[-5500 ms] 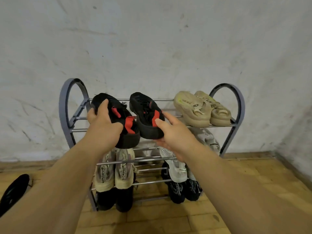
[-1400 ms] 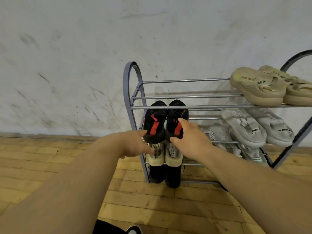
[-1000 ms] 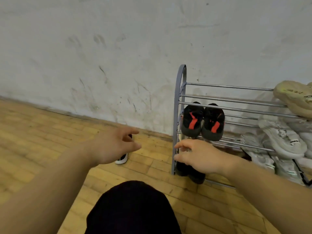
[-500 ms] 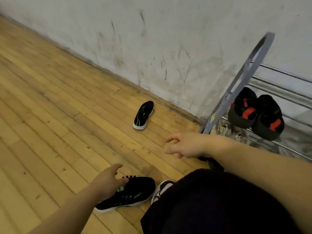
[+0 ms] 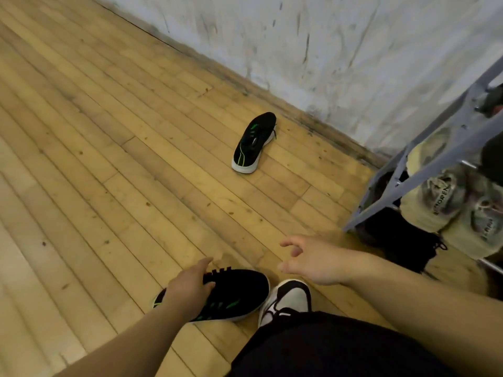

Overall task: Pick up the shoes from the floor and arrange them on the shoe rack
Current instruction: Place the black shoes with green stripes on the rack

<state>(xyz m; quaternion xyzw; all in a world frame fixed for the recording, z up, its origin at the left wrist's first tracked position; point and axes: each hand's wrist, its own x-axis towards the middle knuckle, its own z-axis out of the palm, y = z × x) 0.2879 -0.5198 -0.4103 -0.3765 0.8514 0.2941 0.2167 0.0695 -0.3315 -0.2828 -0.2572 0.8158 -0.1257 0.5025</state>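
While the near shoe (image 5: 236,291), black with green marks, lies on its sole on the wooden floor (image 5: 109,159) at the person's feet, the left hand (image 5: 187,289) is clamped over its heel end, thumb on the far side and fingers curled round the near side. No lift is visible yet. Its toe points right, just beside the person's own black-and-white shoe (image 5: 288,297). The right hand (image 5: 313,261) hangs above the floor to the right, fingers loosely bent, holding nothing. The far shoe (image 5: 251,144), its apparent mate, sits alone near the wall (image 5: 353,50), well apart from both hands. The shoe rack (image 5: 446,112) stands at the right edge; pale shoes (image 5: 435,202) and dark ones fill what shows of its lower rails. Judgement: the step in hand is the pickup of the first shoe of this pair. Next move calls for raising it clear of the foot, then reaching far with the free hand for the mate. Which rail has room cannot be told from here.
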